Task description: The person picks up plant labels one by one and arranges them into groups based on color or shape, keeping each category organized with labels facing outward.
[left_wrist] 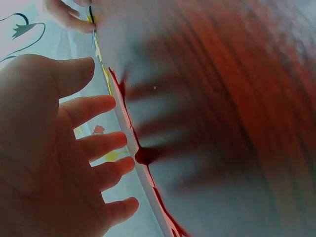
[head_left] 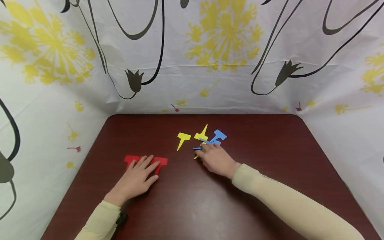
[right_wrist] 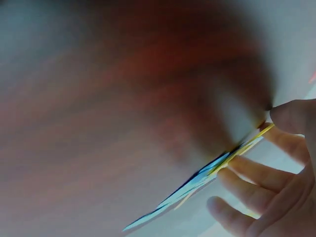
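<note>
My left hand [head_left: 133,180] rests with spread fingers over a row of red T-shaped plant labels [head_left: 161,161], partly hiding them. In the left wrist view, its fingers [left_wrist: 106,140] are fairly straight, beside the red labels [left_wrist: 129,116]. My right hand [head_left: 217,158] reaches into a loose pile of blue plant labels [head_left: 220,134] and yellow plant labels [head_left: 201,135]. In the right wrist view, its fingers [right_wrist: 252,187] lie against a yellow label [right_wrist: 247,147] above blue ones [right_wrist: 185,190]. The thumb is near that yellow label's end; no firm grip shows.
A separate yellow plant label [head_left: 183,139] lies left of the pile, between the two hands. Everything sits on a dark red-brown table [head_left: 192,206] with rounded far corners. Patterned white cloth [head_left: 180,86] hangs behind the table and along both sides.
</note>
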Demonstrator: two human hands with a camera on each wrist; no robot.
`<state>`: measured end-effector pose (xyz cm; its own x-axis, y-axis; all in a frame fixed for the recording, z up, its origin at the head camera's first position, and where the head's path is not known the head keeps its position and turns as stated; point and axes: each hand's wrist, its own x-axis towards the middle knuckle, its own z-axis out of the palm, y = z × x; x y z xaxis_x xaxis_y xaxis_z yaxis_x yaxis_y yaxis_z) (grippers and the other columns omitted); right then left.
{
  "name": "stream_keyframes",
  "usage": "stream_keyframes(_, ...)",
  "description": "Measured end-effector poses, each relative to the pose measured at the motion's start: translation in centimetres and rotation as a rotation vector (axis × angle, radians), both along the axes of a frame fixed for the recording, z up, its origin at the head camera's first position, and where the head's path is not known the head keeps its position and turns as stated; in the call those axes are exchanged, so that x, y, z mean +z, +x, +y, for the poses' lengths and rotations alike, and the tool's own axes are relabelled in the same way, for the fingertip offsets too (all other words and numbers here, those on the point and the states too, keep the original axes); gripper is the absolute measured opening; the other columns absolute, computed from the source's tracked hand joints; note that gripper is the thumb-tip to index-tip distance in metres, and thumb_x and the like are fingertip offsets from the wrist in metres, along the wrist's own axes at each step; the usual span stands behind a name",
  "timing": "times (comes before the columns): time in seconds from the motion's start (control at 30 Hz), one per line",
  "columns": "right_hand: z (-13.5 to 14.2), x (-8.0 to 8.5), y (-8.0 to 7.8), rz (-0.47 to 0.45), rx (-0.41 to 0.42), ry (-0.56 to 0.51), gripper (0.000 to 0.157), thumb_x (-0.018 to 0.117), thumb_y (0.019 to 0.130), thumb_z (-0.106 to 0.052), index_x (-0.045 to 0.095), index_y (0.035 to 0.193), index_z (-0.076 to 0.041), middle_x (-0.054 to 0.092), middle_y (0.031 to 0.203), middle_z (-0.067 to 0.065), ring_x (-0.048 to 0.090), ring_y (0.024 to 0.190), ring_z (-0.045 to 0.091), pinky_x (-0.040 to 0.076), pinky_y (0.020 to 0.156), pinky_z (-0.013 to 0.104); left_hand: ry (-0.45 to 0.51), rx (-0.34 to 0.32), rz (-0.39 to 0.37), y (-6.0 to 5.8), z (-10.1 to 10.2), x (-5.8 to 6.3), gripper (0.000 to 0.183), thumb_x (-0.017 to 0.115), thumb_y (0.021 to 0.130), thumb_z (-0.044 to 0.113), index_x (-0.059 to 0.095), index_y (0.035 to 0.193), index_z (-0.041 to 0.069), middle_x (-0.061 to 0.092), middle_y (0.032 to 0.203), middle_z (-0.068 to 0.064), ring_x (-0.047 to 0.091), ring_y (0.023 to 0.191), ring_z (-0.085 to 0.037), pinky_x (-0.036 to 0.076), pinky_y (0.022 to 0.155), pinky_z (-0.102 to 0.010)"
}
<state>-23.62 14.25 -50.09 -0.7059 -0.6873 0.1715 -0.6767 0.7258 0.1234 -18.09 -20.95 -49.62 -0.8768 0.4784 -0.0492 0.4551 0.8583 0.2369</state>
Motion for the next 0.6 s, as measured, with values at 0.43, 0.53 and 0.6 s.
stream_keyframes(0.43,5.3,0.6,-1.7,0.164,0.164,0.128,0.008,0.072,0.095,-0.017,0.068,0.103,-0.016,0.065,0.104,0.005,0.059,0.089,0.021,0.049,0.065,0.035,-0.052,0.018,0.017,0.1,0.6,-0.1,0.063,0.057,0.100,0.047,0.044,0.155,0.020,0.031,0.162,-0.011,0.023,0.148,-0.042,0.017,0.113,-0.069)
stream_keyframes(0.53,5.7,0.7,-1.7,0.168,0.232,0.123,0.007,0.070,0.095,-0.018,0.069,0.099,-0.013,0.063,0.099,0.004,0.053,0.083,0.019,0.047,0.060,0.030,-0.072,0.010,0.027,0.1,0.8,-0.1,0.063,0.057,0.100,0.048,0.043,0.155,0.021,0.031,0.163,-0.007,0.024,0.148,-0.041,0.017,0.114,-0.069)
stream_keyframes(0.6,5.8,0.7,-1.6,0.176,0.265,0.116,0.006,0.068,0.095,-0.017,0.069,0.097,-0.011,0.063,0.097,0.004,0.052,0.081,0.019,0.047,0.059,0.028,-0.076,0.003,0.033,0.1,0.8,-0.1,0.063,0.057,0.100,0.048,0.043,0.155,0.020,0.032,0.162,-0.006,0.025,0.148,-0.040,0.017,0.114,-0.069)
